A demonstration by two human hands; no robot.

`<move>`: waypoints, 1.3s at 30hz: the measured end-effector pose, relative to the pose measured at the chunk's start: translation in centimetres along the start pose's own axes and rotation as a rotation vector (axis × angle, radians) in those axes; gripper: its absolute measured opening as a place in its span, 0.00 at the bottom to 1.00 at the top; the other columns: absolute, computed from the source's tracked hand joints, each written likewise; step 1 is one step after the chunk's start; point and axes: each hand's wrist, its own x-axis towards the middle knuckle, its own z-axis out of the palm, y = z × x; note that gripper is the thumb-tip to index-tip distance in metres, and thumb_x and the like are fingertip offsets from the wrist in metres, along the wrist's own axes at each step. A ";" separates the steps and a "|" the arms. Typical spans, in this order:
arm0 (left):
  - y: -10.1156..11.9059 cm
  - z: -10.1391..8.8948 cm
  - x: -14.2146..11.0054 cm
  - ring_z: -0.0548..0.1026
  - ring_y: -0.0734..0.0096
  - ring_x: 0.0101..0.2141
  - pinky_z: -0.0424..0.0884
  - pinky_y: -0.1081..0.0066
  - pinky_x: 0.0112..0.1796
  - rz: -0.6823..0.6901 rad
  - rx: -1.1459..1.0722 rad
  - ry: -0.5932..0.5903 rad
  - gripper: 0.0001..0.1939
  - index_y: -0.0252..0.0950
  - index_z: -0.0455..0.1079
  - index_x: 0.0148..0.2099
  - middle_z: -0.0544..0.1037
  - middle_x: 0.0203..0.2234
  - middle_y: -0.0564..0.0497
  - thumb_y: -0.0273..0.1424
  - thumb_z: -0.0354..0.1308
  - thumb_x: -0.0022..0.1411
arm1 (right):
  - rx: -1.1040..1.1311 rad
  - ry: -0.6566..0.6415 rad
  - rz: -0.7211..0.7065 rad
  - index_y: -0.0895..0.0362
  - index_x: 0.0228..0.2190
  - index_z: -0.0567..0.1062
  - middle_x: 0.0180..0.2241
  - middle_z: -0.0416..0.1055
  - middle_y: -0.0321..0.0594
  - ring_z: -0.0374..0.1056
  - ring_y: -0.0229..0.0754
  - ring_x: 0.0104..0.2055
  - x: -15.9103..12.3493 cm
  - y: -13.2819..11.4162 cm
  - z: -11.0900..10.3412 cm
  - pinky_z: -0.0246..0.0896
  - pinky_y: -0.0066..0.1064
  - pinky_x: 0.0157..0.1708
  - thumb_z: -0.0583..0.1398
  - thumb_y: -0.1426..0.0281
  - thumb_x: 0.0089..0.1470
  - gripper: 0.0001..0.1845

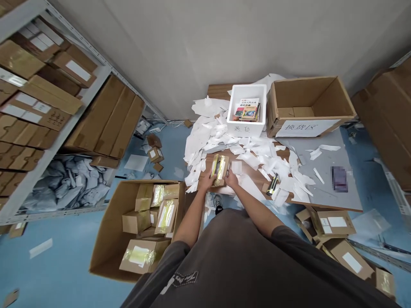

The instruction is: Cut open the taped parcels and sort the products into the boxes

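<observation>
A small cardboard box [220,171] with shiny yellowish tape across its top is held between my two hands at the front edge of the wooden table. My left hand [207,181] grips its left side. On the opposite side, my right hand [230,178] has its fingers against the box, partly hidden by it. A yellow-and-black utility knife [272,185] lies on the table to the right of my hands. Torn white paper pieces [250,160] surround the box on the tabletop.
At the back stand a white foam box [246,129] holding books and a large open carton [308,112]. A big carton [109,231] with several taped boxes is at lower left. Loaded shelves [96,92] rise on the left; more boxes [335,222] lie at right.
</observation>
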 end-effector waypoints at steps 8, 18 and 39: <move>-4.8 -2.4 1.8 0.74 0.54 0.67 0.72 0.57 0.65 -0.009 -0.164 0.088 0.33 0.33 0.59 0.79 0.74 0.69 0.36 0.33 0.54 0.76 | 0.025 0.148 0.082 0.51 0.63 0.72 0.42 0.82 0.44 0.79 0.55 0.49 -0.8 -1.1 1.1 0.70 0.38 0.49 0.69 0.69 0.56 0.34; -3.5 -1.4 3.0 0.62 0.52 0.73 0.61 0.48 0.72 0.541 0.257 -0.021 0.19 0.37 0.80 0.57 0.69 0.72 0.40 0.23 0.53 0.71 | 0.169 0.296 0.128 0.52 0.58 0.76 0.54 0.81 0.47 0.76 0.54 0.59 -2.7 -2.4 2.8 0.72 0.42 0.57 0.63 0.58 0.57 0.28; -4.3 -1.5 2.8 0.42 0.32 0.79 0.62 0.45 0.69 0.656 0.414 -0.224 0.54 0.38 0.71 0.71 0.44 0.81 0.34 0.57 0.80 0.48 | 0.357 0.388 0.200 0.53 0.45 0.74 0.43 0.78 0.43 0.74 0.50 0.47 -4.4 2.9 1.3 0.75 0.42 0.50 0.66 0.57 0.57 0.18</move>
